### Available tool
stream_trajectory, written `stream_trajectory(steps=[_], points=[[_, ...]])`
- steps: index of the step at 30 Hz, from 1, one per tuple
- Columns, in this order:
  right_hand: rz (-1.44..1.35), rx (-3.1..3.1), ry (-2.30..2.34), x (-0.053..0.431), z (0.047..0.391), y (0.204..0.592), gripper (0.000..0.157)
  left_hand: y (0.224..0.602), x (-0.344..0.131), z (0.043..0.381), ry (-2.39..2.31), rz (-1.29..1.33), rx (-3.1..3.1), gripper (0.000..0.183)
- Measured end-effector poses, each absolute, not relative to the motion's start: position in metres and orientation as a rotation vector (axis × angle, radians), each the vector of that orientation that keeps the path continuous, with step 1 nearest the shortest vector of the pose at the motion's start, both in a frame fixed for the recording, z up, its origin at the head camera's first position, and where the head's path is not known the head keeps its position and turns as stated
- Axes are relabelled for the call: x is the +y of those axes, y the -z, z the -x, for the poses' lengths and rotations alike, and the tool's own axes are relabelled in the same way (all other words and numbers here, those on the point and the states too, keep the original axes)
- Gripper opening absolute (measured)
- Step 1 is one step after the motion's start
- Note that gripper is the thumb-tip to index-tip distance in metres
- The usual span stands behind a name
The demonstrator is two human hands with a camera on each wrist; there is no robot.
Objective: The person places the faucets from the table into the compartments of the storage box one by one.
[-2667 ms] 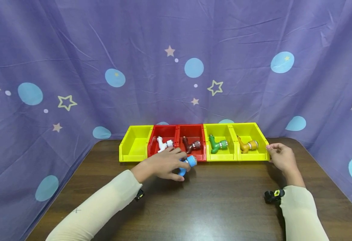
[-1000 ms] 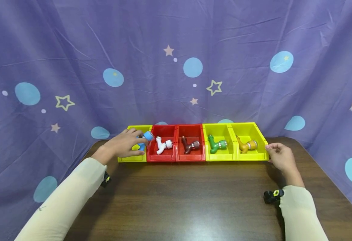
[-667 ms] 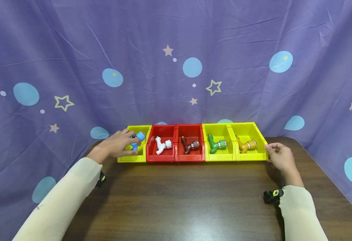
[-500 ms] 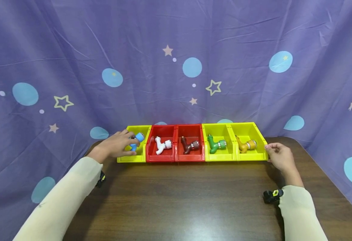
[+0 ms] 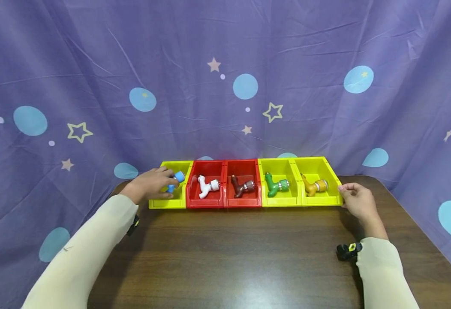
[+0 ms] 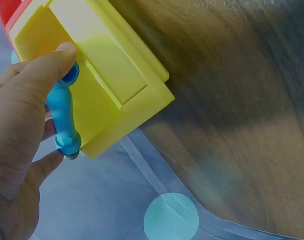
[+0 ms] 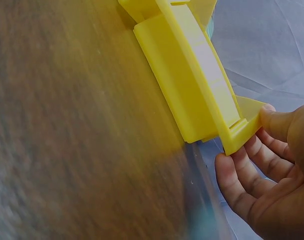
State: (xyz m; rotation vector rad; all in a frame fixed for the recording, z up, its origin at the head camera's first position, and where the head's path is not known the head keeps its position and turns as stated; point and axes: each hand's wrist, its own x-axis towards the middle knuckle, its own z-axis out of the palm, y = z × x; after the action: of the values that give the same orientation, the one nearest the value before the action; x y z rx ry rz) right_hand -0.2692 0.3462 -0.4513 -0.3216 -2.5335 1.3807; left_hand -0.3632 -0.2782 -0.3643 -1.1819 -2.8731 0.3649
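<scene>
The left hand point(image 5: 150, 185) holds a blue water tap point(image 5: 179, 176) inside the leftmost yellow bin point(image 5: 167, 204). In the left wrist view the thumb and fingers grip the blue tap's body point(image 6: 64, 112), with its threaded end towards the fingertips. Whether the tap touches the bin floor I cannot tell. At the other end of the row, the right hand point(image 5: 359, 201) pinches the side wall of the rightmost yellow bin point(image 5: 322, 202) between thumb and fingers. An orange-yellow tap point(image 5: 318, 186) lies in that bin.
Between the end bins, a white tap point(image 5: 208, 186) and a dark brown tap point(image 5: 242, 186) lie in red bins, and a green tap point(image 5: 276, 185) in a yellow one. The row stands on a brown wooden table point(image 5: 229, 253), before a purple patterned curtain point(image 5: 194, 120).
The left hand has carried the blue tap leftward from in front of the red bins into the leftmost yellow bin, then shifted only slightly. The right hand has kept its hold on the bin wall.
</scene>
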Motion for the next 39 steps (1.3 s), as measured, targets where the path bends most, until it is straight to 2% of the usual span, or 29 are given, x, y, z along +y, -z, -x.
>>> stream_trajectory(steps=[11, 22, 32, 39], points=[[0.276, -2.517, -1.388, 0.347, 0.269, 0.453, 0.041, 0.369, -0.271, 0.374, -0.519, 1.120, -2.921, 0.031], [0.270, -2.501, -1.398, 0.348, 0.269, 0.455, 0.042, 0.376, -0.268, 0.379, -0.640, 1.217, -2.864, 0.024], [0.235, -2.481, -1.394, 0.347, 0.269, 0.455, 0.040, 0.386, -0.268, 0.384, -0.685, 1.204, -2.865, 0.034], [0.248, -2.475, -1.406, 0.346, 0.268, 0.454, 0.039, 0.386, -0.263, 0.382, -0.725, 1.168, -2.909, 0.029]])
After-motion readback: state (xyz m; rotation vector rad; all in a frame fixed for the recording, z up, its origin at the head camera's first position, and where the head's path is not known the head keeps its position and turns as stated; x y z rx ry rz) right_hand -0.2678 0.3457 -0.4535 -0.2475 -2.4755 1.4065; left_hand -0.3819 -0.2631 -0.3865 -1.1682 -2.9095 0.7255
